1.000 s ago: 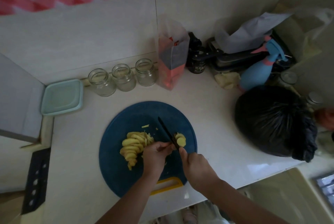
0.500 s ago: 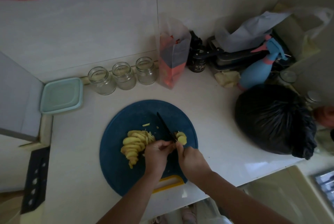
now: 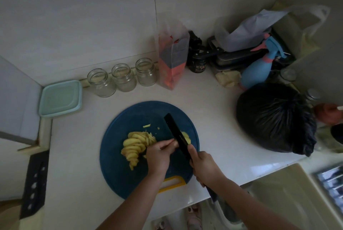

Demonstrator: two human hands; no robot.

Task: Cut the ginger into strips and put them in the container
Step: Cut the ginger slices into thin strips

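Note:
A round blue cutting board point(image 3: 130, 174) with a yellow handle lies on the pale counter. On it lies a pile of yellow ginger slices point(image 3: 136, 145). My left hand point(image 3: 158, 155) sits beside the pile and pinches a small piece against the blade. My right hand point(image 3: 203, 166) grips the handle of a black knife point(image 3: 176, 133), whose blade points away from me across the board. More ginger point(image 3: 186, 137) lies right of the blade, partly hidden by it. A pale green lidded container point(image 3: 60, 98) stands at the counter's left edge.
Three glass jars point(image 3: 122, 76) stand in a row by the wall, with an orange packet point(image 3: 173, 57) to their right. A black bag point(image 3: 274, 118), a blue spray bottle point(image 3: 259, 70) and clutter fill the right corner. A black strip point(image 3: 34, 183) lies at the left.
The knife blade has lifted and tilted, now showing its broad side. My left hand stays by the ginger pile; my right hand has shifted slightly right.

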